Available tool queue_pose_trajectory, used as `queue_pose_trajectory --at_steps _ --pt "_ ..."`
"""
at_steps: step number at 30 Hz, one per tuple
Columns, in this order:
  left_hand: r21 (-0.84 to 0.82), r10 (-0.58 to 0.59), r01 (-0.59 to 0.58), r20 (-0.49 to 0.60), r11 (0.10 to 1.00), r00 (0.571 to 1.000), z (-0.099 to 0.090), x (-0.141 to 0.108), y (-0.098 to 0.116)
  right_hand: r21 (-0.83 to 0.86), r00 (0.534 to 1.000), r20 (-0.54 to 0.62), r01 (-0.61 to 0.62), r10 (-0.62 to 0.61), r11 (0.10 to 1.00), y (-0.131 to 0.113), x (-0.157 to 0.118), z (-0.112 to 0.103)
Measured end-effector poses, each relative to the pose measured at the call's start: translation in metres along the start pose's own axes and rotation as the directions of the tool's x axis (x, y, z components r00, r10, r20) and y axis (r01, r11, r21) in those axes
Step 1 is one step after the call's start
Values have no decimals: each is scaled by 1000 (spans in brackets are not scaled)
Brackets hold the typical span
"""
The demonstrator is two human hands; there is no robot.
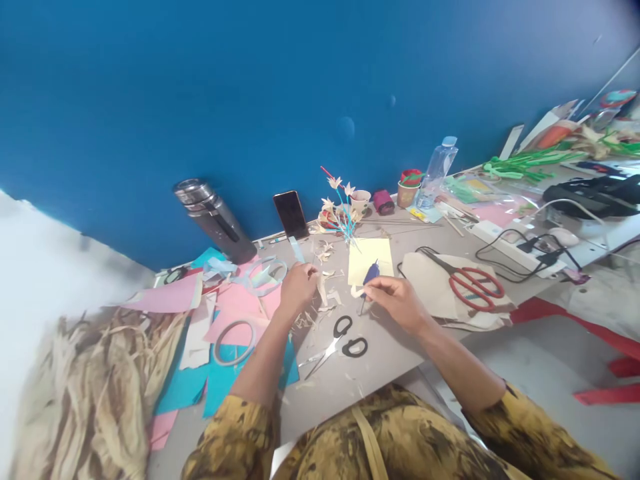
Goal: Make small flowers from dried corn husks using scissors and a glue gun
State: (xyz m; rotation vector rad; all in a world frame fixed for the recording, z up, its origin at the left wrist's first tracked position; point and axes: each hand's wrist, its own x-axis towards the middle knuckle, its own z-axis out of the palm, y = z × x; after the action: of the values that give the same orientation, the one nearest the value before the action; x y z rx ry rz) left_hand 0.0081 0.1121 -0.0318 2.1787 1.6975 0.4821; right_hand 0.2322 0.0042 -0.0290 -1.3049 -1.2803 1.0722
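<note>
My right hand [397, 303] is closed, thumb and fingertips pinching a pale curled strip [357, 291] that looks like dried husk. Right behind those fingertips is a dark blue pen-shaped tool [372, 271], lying over a yellow sheet [370, 257]. My left hand [299, 288] has its fingers drawn together above the tabletop; whatever they hold is too small to make out. Beside it lie pale husk scraps [323, 293]. Between my forearms rest black-handled scissors [334, 348], blades apart. Pale husk flowers on blue stems [345, 207] stand behind the sheet.
Tape rolls [234, 342] and coloured paper [230, 300] cover the left side, beside a husk bundle [110, 387]. A flask [215, 220] and phone [291, 215] stand near the wall. Red-handled scissors [477, 289], a bottle [438, 172] and a power strip [515, 248] are at right.
</note>
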Motion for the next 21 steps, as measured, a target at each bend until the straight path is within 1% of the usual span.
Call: queue_pose_trajectory --at_steps 4,9,12,15,18,21 --pt "54 39 -40 20 998 999 4 9 11 121 998 -43 -39 44 992 0 7 7" --pt "51 61 -63 43 997 997 11 18 14 167 996 -22 -79 84 983 2 5 11" --pt "4 62 -63 24 998 998 12 21 12 185 996 -22 -85 91 979 3 3 9" --pt "-84 54 -53 3 995 999 8 21 6 229 994 -29 -96 106 969 4 5 8" --pt "-177 37 -36 -2 983 999 1 16 0 295 990 -21 -129 141 947 3 10 12" --pt "-197 -2 -4 -31 980 1000 -3 11 -3 353 990 -1 -130 139 926 1 14 18"
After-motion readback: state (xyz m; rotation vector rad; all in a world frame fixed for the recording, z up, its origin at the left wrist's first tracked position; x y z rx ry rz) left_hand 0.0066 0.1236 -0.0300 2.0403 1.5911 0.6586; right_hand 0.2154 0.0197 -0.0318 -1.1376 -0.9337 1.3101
